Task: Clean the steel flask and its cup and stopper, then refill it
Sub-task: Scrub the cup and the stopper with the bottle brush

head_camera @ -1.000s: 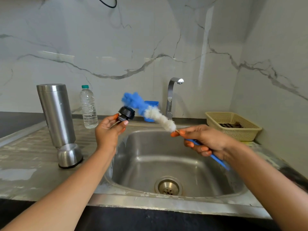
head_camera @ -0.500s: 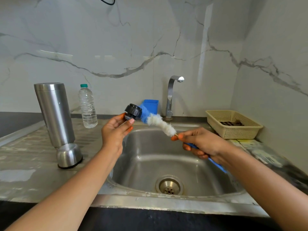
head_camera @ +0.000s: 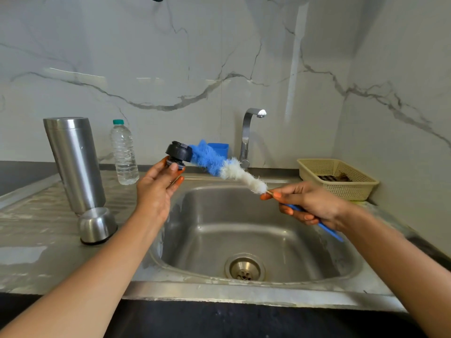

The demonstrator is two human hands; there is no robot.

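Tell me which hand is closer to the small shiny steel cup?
Left. The left hand, holding the black stopper, is just right of the small upside-down steel cup; the right hand, gripping the blue-and-white bottle brush, is farther right across the steel sink.

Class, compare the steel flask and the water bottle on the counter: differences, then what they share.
The steel flask is opaque shiny metal; the water bottle is clear plastic. The flask looks taller and wider than the bottle. The bottle wears a green cap; the flask shows none. Both stand left of the sink.
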